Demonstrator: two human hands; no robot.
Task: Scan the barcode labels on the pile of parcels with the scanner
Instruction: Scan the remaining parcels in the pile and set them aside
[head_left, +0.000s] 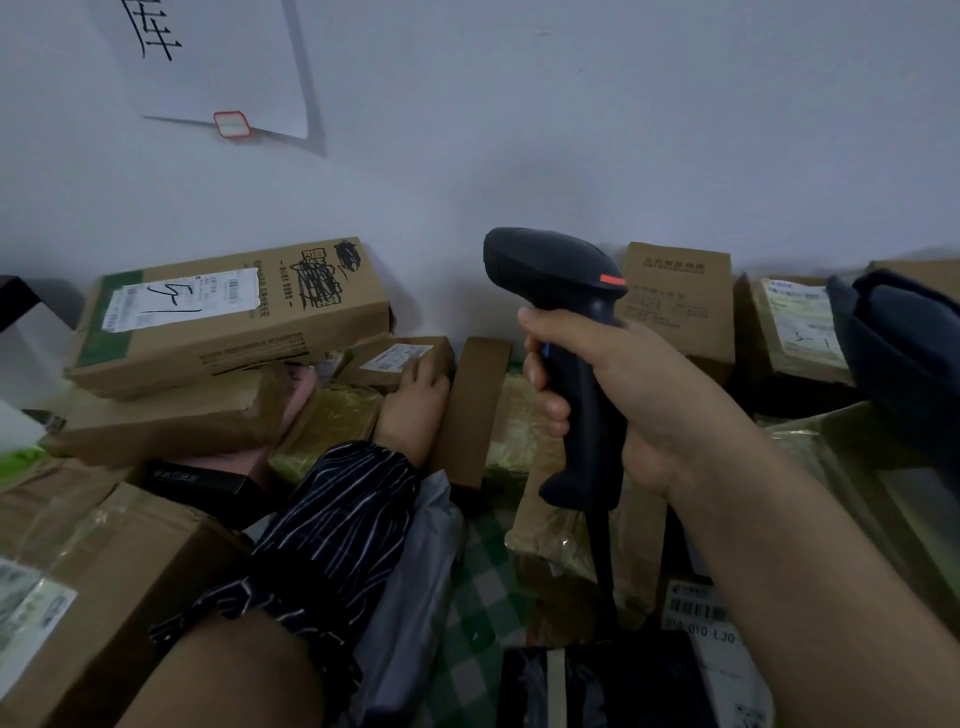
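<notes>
My right hand (618, 395) grips the handle of a black barcode scanner (561, 322), held upright above the pile, its head pointing left. My left hand (415, 400) reaches into the middle of the pile and holds a small cardboard box (387, 358) with a white label (397, 357); its fingers curl over the box's right end. A long box (234, 317) marked "51" on its label lies on top at the left, against the wall.
Cardboard boxes and plastic mailers cover the surface: a big box (98, 587) at front left, a tall box (675, 301) behind the scanner, a labelled one (795, 322) at right. A dark bag (904, 358) sits far right. White wall behind, with a paper sheet (218, 67).
</notes>
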